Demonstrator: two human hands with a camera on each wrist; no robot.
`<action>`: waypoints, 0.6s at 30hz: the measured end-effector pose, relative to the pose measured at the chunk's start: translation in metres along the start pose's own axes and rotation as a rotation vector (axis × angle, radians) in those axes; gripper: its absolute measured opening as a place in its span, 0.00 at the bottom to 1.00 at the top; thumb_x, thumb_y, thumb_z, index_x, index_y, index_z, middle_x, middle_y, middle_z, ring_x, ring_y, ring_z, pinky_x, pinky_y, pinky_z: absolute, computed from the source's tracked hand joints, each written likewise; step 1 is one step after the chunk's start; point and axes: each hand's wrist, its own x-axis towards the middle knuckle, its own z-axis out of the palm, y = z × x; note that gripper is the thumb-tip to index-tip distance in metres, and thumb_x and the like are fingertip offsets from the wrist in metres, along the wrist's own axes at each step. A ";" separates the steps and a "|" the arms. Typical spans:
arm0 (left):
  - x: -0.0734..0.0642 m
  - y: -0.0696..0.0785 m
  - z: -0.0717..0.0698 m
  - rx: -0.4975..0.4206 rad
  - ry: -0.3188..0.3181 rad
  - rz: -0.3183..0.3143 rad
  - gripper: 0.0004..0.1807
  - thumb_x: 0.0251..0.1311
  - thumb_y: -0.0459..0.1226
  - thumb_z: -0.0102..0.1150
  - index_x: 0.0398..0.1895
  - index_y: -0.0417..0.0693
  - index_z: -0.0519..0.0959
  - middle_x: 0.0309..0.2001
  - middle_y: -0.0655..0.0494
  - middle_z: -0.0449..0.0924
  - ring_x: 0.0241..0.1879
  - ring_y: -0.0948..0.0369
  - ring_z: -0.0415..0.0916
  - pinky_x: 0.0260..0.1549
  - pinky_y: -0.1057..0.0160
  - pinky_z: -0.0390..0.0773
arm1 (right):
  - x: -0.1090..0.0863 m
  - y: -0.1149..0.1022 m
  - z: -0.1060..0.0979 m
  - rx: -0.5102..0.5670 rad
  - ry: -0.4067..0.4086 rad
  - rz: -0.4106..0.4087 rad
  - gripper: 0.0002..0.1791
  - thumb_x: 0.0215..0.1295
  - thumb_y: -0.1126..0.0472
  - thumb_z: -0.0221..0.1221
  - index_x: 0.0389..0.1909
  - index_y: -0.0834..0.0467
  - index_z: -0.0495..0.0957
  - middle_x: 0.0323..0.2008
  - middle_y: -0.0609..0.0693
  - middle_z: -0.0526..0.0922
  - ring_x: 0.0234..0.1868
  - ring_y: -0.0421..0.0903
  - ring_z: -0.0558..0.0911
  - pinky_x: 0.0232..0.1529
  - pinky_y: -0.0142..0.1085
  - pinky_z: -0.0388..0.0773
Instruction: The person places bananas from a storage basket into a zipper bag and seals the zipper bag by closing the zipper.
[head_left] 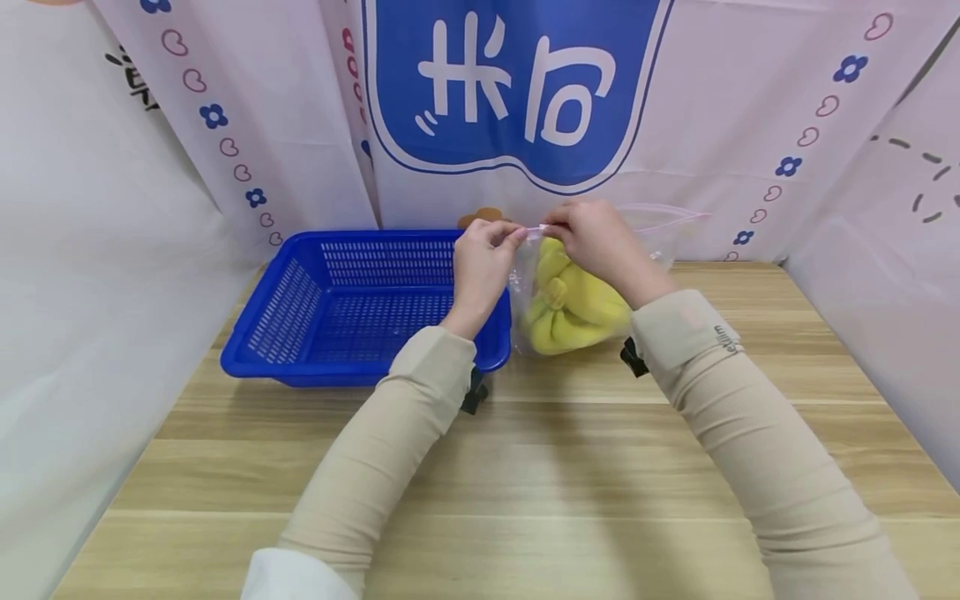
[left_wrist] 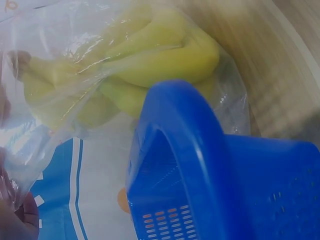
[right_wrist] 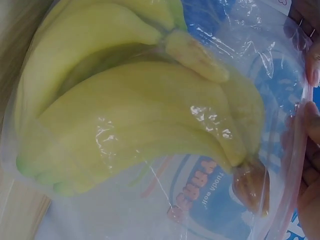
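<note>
Both hands pinch the pink zip edge of a clear zip bag (head_left: 651,247) at its upper left corner. Thumb and fingers of my left hand (head_left: 480,271) hold the very corner. Close beside it, my right hand (head_left: 603,246) pinches the same strip, and the strip's right part stands apart in two lines. Inside the bag are yellow bananas (head_left: 581,304), bunched with brown stem ends, as the right wrist view shows through the film (right_wrist: 130,100). The bag hangs upright from the hands, just right of a blue plastic basket (head_left: 315,369).
The slotted basket stands at the back left of the wooden table (head_left: 525,533), its right rim close to the bag and under my left forearm. Behind hangs a white curtain with a blue printed panel (head_left: 517,92). White cloth walls flank both sides.
</note>
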 end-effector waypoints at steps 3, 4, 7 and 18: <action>0.001 0.001 0.000 0.010 0.000 -0.013 0.12 0.61 0.41 0.61 0.38 0.42 0.86 0.36 0.46 0.81 0.39 0.53 0.78 0.40 0.59 0.77 | -0.001 0.000 -0.001 -0.002 -0.001 0.008 0.12 0.68 0.65 0.54 0.45 0.68 0.82 0.43 0.63 0.84 0.46 0.58 0.82 0.51 0.47 0.78; 0.001 0.001 0.000 0.014 -0.002 -0.017 0.12 0.61 0.41 0.61 0.38 0.42 0.86 0.37 0.46 0.80 0.39 0.54 0.78 0.39 0.59 0.77 | -0.002 0.000 -0.002 -0.002 0.002 0.008 0.12 0.68 0.65 0.55 0.45 0.68 0.82 0.43 0.63 0.84 0.46 0.58 0.82 0.51 0.47 0.78; 0.001 0.000 0.000 0.023 -0.003 -0.020 0.12 0.61 0.42 0.61 0.38 0.43 0.86 0.37 0.47 0.81 0.39 0.54 0.78 0.40 0.60 0.77 | -0.003 0.002 -0.003 -0.007 0.014 0.010 0.12 0.67 0.66 0.54 0.44 0.68 0.82 0.43 0.63 0.84 0.46 0.59 0.81 0.51 0.47 0.77; 0.003 -0.002 -0.004 0.042 0.019 -0.018 0.11 0.60 0.41 0.61 0.38 0.43 0.86 0.38 0.48 0.82 0.39 0.55 0.80 0.40 0.60 0.78 | -0.009 0.019 -0.011 -0.028 0.035 0.057 0.11 0.66 0.66 0.55 0.44 0.67 0.82 0.41 0.63 0.83 0.45 0.59 0.79 0.51 0.49 0.75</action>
